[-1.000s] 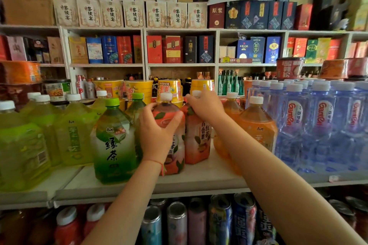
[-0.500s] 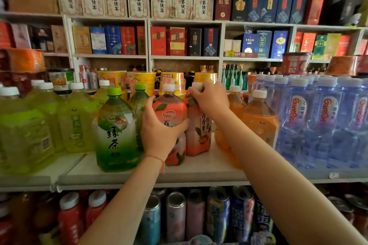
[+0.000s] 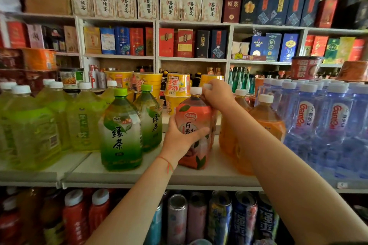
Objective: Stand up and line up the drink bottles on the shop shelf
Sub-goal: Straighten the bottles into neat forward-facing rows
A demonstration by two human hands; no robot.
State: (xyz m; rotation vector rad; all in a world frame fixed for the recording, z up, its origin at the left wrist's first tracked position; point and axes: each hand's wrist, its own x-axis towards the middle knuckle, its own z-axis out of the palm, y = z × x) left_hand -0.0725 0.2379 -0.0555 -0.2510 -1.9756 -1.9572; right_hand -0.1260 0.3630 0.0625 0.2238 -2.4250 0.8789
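Both hands are on the peach-red tea bottles at the middle of the shelf [image 3: 199,177]. Left hand [image 3: 180,141] wraps the belly of the front red tea bottle [image 3: 196,123], thumb across the label, fingers curled round the left side; a red string sits at that wrist. Right hand [image 3: 218,95] reaches over at one o'clock from it and clamps down on the neck of a second red bottle [image 3: 215,123] just behind the first, its white cap poking out by the fingers. That rear bottle is mostly hidden, so I cannot tell whether it stands fully upright. The front one stands upright near the shelf's front edge.

At nine o'clock from the left hand, two green tea bottles [image 3: 121,133] stand upright with green caps, one behind the other. Further toward nine, yellow-green bottles [image 3: 31,131] with white caps crowd the shelf. At three o'clock, orange drink bottles [image 3: 268,119] stand beside the right forearm, then a block of blue-tinted water bottles [image 3: 336,125].

Down at six o'clock, the lower shelf shows cans [image 3: 177,219] and red bottles [image 3: 75,217].

Beyond, at twelve, yellow noodle cups [image 3: 177,89] stand behind the drinks, and the back wall shelving carries rows of boxed goods [image 3: 191,43].
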